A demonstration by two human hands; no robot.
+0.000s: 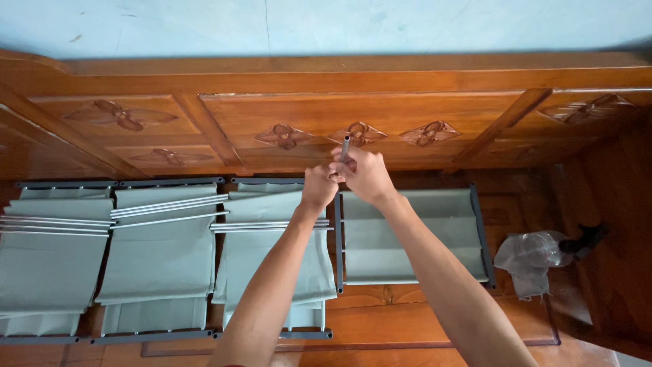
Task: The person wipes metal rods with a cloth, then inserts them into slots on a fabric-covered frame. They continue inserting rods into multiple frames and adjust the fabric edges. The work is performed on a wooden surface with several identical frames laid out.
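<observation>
Forearms reach up to 12 o'clock; left hand (318,189) & right hand (365,175) both clamp round a grey tube (345,146) at the frame (337,238) top, w/ fabric shelves (159,258) at 9. Best keep tube upright, square over the post, press evenly.

Soft even daylight, sharp focus, right corner shadowed.

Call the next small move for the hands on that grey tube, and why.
Probably push the grey tube down into the top of the grey frame post beneath it. Both the left hand and right hand clasp the tube's lower end just above the post, and the tube stands nearly upright in line with it. Whether it is already seated is hidden by the hands.
</observation>
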